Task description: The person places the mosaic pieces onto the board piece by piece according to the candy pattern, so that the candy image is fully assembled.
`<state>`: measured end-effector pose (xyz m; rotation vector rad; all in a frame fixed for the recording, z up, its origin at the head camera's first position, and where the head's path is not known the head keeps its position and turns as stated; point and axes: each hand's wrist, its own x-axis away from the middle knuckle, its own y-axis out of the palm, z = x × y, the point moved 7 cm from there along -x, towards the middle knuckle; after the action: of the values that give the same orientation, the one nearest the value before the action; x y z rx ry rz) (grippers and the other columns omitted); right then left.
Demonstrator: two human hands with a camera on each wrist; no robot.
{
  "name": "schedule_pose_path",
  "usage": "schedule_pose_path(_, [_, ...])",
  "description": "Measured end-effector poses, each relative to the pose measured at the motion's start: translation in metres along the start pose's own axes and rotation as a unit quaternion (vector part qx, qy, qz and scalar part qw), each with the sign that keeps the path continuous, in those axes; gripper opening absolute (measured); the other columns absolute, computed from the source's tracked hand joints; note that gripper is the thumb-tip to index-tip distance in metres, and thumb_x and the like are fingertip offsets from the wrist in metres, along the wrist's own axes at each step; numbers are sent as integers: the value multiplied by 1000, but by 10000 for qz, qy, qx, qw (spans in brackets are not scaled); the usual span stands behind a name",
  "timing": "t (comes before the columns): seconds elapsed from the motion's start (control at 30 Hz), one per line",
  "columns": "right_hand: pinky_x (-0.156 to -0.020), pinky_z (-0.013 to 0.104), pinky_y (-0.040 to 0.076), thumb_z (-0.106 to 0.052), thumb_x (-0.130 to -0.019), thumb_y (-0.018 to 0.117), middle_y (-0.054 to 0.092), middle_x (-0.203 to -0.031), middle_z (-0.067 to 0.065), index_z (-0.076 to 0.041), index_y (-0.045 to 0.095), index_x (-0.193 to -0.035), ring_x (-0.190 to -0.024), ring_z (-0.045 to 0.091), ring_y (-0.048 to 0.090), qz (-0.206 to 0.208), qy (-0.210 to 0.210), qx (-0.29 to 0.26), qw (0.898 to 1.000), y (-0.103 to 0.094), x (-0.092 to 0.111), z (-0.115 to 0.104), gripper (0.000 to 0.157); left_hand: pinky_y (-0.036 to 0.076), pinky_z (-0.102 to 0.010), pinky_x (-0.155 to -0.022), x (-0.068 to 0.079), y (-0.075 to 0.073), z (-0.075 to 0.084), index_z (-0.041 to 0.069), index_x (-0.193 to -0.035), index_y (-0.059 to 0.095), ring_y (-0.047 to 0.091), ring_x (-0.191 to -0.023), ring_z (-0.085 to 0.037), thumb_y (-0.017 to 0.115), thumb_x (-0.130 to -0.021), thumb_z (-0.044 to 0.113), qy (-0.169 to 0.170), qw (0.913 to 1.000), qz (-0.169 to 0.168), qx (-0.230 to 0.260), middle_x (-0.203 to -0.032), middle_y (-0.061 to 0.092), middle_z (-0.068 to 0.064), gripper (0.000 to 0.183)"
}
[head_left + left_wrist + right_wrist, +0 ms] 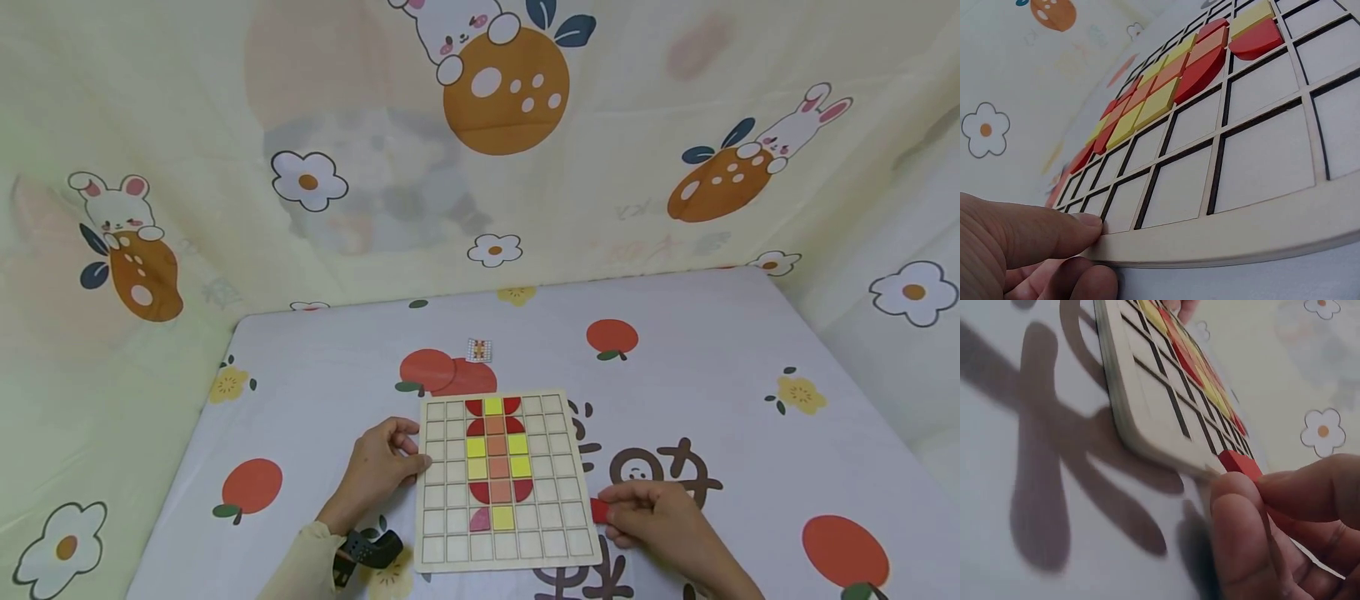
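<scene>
A square wooden grid board (551, 492) lies on the table, its middle columns filled with red, yellow and orange tiles. My left hand (378, 462) holds the board's left edge; in the left wrist view the thumb (1054, 231) lies on the rim with fingers curled below. Between thumb and fingertips, my right hand (660, 525) pinches a small red tile (1239, 464) just off the board's right edge. A quarter-round red tile (480, 520) and a yellow tile (503, 518) sit side by side in the lowest filled row.
A small pattern card (479, 350) lies beyond the board's far edge. The white tablecloth (712, 333) carries printed fruit, flowers and dark lettering. Printed curtains (585, 208) hang at the back and both sides. A dark band (366, 557) circles the left wrist.
</scene>
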<state>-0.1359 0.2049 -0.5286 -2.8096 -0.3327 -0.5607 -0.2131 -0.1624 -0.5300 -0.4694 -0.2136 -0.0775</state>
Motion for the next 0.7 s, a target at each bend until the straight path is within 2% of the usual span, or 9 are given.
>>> schedule_pose_path(0.17, [-67, 30, 63, -7, -93, 74, 76, -93, 14, 13, 69, -117, -76, 20, 72, -84, -70, -112, 9999, 12, -6, -6, 31, 58, -26, -57, 0, 0, 0, 1, -122, 64, 59, -65, -18, 83, -84, 2, -1, 10000, 18, -29, -88, 61, -7, 42])
schedule_pose_path(0.43, [-64, 29, 62, -8, -90, 78, 75, -86, 12, 7, 73, -110, -70, 20, 70, 194, 122, -97, 9997, 31, -11, -15, 25, 57, -25, -56, 0, 0, 1, 1, -121, 64, 58, -65, -17, 83, -84, 1, 59, 10000, 19, -12, -87, 61, -6, 41])
schedule_pose_path(0.7, [-57, 26, 59, -8, -90, 78, 74, -80, 10, 6, 74, -105, -63, 16, 66, 59, 48, -15, 10000, 49, -17, -19, 21, 56, -25, -56, 1, 0, 2, 1, -121, 64, 57, -67, -18, 83, -84, 1, 73, 10000, 11, -4, -88, 61, -6, 41])
